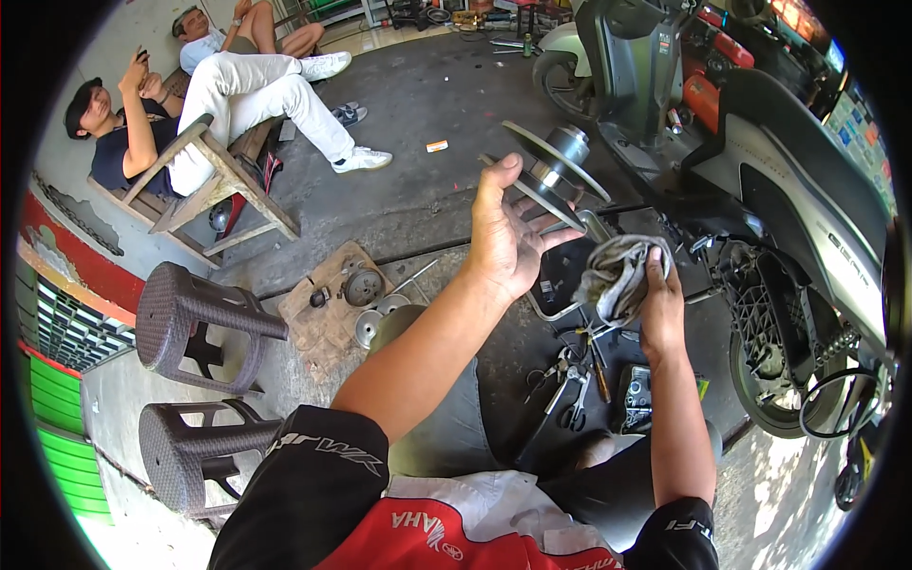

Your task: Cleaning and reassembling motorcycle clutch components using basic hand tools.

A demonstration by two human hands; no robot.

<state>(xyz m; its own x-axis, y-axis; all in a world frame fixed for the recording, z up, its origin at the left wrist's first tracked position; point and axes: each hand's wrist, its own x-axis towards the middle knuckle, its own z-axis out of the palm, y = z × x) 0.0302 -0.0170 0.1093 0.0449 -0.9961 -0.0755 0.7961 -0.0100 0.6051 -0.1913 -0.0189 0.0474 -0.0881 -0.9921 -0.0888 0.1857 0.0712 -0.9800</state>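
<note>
Left hand holds round grey metal pulley above concrete floor; crumpled grey rag in right hand, right of it. Silver pliers below; white scooter right.

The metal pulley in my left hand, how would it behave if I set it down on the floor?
The pulley looks like solid metal, so probably heavy. Its round discs would likely roll if stood on edge. It may be greasy, given the rag.

- Grey concrete floor, stained dark.
- Cardboard sheet bearing round metal parts.
- Pliers and hand tools (scattered loosely).
- Two brown wicker stools.
- Wooden bench.
- Scooter.
</note>
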